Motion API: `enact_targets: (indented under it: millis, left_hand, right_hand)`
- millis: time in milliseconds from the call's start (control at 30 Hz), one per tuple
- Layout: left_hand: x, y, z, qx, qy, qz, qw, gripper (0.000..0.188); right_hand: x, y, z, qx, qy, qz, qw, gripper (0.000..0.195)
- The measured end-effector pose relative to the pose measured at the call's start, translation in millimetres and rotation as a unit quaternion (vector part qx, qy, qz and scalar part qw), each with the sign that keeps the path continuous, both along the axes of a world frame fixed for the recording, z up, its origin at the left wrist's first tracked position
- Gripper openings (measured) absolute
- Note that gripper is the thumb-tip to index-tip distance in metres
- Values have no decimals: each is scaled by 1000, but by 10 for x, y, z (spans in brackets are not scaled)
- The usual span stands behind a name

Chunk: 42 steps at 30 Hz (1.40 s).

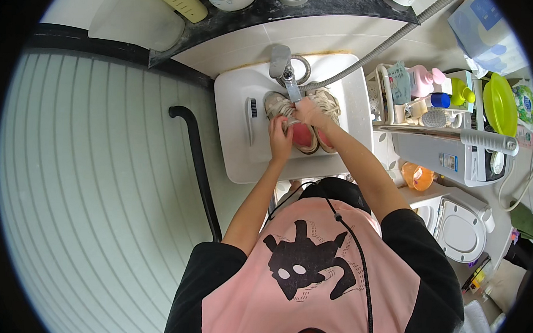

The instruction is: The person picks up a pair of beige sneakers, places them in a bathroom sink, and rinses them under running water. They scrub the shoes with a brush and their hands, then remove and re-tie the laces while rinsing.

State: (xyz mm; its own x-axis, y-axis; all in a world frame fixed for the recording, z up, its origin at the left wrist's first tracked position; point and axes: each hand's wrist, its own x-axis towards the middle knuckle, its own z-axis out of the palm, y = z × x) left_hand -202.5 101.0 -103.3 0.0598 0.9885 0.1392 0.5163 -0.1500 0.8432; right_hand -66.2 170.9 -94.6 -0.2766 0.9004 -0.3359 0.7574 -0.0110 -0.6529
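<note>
A pair of pale beige lace-up sneakers with pink insoles stands side by side in a white washbasin (267,160). My left hand (280,133) is at the near side of the left sneaker (274,103), fingers bent over its opening and laces. On the same shoe's laces, below the spout, lies my right hand (309,112); its fingertips are partly hidden, and a lace seems to be between them. The right sneaker (326,102) is just beyond my right wrist. A white-handled brush (251,121) with dark bristles rests in the basin to the left.
A metal faucet (280,64) with a grey hose (365,59) overhangs the sneakers. Bottles stand on a dark shelf (255,18) above. A frosted glass panel (92,168) with a black handle (197,172) is at left; a toiletries basket (385,96), a washing machine (432,156) and a toilet (460,233) are at right.
</note>
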Motion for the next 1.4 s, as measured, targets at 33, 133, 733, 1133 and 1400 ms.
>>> enact_targets:
  millis: [33, 133, 733, 1133, 1400]
  left_hand:
    - [25, 29, 52, 16, 30, -7, 999, 28]
    - [142, 148, 161, 72, 181, -82, 977, 23]
    - [4, 551, -121, 21, 26, -37, 999, 11]
    - [-257, -109, -147, -84, -193, 53, 976, 11]
    - [-35, -42, 13, -130, -103, -65, 984, 11]
  right_hand:
    - [68, -3, 50, -12, 25, -15, 1000, 22]
    - [233, -128, 31, -4, 139, -80, 987, 21]
    - [33, -740, 181, 45, 149, -57, 986, 33]
    - [-80, -57, -252, -165, 427, -216, 863, 25]
    - [-51, -161, -121, -37, 251, -171, 952, 23]
